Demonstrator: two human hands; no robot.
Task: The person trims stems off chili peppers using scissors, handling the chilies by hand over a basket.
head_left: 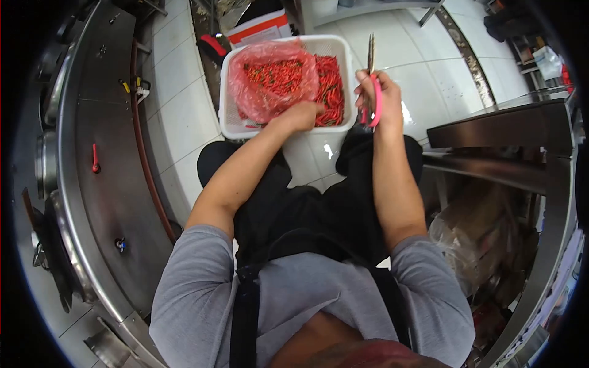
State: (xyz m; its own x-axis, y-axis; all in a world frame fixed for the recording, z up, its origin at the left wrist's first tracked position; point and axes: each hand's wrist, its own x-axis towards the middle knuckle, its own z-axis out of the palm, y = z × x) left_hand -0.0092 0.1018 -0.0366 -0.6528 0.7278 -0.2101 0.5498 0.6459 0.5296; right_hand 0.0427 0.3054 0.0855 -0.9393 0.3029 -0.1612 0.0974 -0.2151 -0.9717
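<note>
My right hand (381, 98) is closed on a pair of scissors with pink handles (377, 101); the blades (371, 52) point away from me, beside the basket's right rim. My left hand (299, 116) is curled at the near side of the white plastic basket (346, 73), low over the chillies. Its fingertips are partly hidden, so what they hold cannot be made out. Whole red chillies (329, 86) fill the basket's right part. On the left, a pink translucent plastic bag (242, 92) stands open with small cut red chilli pieces (279, 78) inside.
A steel counter with a red-handled valve (96, 161) runs along the left. At right stands a steel rack (497, 132) with a clear plastic bag (454, 242) under it. A white and orange box (261, 27) sits behind the basket on the tiled floor (178, 110).
</note>
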